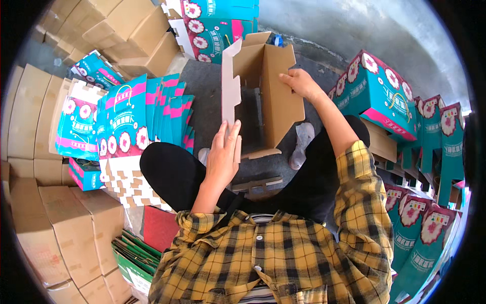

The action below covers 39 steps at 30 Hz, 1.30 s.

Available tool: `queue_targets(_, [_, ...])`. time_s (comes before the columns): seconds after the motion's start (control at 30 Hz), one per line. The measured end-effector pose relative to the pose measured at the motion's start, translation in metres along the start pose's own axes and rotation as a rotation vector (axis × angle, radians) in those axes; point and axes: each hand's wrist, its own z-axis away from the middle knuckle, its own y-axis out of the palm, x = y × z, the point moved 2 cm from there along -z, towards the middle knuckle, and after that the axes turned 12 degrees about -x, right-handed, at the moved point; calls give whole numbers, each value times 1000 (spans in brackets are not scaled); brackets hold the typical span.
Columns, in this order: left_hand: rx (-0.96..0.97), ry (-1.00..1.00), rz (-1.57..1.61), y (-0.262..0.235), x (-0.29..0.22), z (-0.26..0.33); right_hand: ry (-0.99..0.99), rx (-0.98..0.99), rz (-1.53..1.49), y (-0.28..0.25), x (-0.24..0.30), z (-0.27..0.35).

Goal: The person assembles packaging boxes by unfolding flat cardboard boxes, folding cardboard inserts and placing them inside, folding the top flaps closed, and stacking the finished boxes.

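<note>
A cardboard gift box (283,96), opened out into a four-sided sleeve, stands between my knees. Its inside is plain brown, its left side ends in a notched white flap, and floor shows through the middle. My left hand (223,154) grips the near lower end of that flap, fingers long against it; the thumb is partly hidden. On the right wall, my right hand (302,84) is closed over the upper edge, its thumb inside and the other fingers mostly out of sight behind the board.
Flat teal-and-pink boxes (124,119) lie fanned out at the left, near stacked brown cartons (76,223). Finished teal boxes (385,96) stand at the right. Another teal pile (217,30) is at the back. A brown cardboard strip (258,184) lies before me.
</note>
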Motion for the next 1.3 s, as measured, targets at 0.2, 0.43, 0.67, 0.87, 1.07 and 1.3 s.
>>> queue_targets(0.2, [120,87,42,13,7,9,-16,21,249,17,9,1])
queue_targets(0.43, [143,82,-4,9,9,9,-328,-488,372,14,35,20])
queue_targets(0.67, [188,143,7,10,-5,9,-1005,-174,1168,43,15,-7])
queue_targets(0.87, [211,139,45,6,-9,10,-522,-428,539,42,27,-37])
queue_targets(1.07, [273,156,4,16,-4,11,-222,-248,435,28,8,-67])
queue_targets(1.3, [319,132,118,16,4,26,-299,-21,337,23,-5,-83])
